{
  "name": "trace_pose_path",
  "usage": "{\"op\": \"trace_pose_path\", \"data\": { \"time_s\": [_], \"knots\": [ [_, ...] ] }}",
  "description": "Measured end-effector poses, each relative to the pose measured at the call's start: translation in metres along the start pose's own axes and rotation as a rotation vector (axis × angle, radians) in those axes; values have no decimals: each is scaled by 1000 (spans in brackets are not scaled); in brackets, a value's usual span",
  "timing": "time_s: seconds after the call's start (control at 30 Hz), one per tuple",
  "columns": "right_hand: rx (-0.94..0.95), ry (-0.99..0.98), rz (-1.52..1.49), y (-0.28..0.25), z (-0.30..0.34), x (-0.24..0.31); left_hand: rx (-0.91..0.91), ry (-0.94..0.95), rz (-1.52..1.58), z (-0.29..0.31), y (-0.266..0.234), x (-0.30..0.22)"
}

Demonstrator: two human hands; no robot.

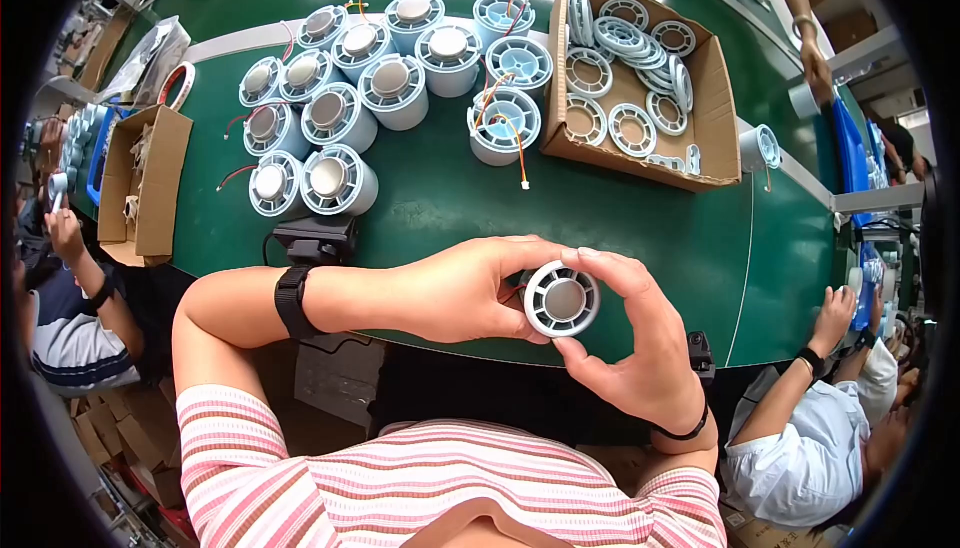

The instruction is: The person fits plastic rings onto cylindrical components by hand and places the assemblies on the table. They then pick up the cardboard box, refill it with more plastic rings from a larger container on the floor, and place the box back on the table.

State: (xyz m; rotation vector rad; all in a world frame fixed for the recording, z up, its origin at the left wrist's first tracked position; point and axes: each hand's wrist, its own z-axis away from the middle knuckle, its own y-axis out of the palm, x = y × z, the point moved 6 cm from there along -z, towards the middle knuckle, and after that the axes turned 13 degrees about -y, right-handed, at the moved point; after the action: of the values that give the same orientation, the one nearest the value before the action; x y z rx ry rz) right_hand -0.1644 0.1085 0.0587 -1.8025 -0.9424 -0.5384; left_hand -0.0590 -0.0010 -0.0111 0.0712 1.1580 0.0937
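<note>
Both my hands hold a pale blue round plastic housing (537, 273) near the front edge of the table. Its top carries a spoked ring around a silver-grey metal disc (562, 299), and that side faces up. My left hand (480, 288) wraps the housing from the left, with a red wire showing by its fingers. My right hand (640, 333) curves round the right side, fingers at the far rim and thumb at the near rim. Beyond my left hand stand several like housings with metal discs (394, 88). Three open housings with wires (504, 123) stand farther right.
A cardboard box (640, 163) of loose spoked rings (632, 128) sits at the far right. Another housing (762, 148) lies beside it. A black device (318, 238) rests near my left forearm. At left is a second cardboard box (150, 183). Other people work at both sides.
</note>
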Motion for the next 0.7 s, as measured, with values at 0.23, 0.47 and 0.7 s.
{"op": "trace_pose_path", "data": {
  "time_s": [0.23, 0.47, 0.7],
  "knots": [
    [-1, -45, 45, -3, -1, 2, 28, -61, 17, 0, 1, -5],
    [34, -59, 10, -6, 0, -7, 64, -35, -27, -2, 1, -6],
    [78, -33, -1, -8, -1, -7, 150, -114, 91, 1, 0, -5]
  ]
}}
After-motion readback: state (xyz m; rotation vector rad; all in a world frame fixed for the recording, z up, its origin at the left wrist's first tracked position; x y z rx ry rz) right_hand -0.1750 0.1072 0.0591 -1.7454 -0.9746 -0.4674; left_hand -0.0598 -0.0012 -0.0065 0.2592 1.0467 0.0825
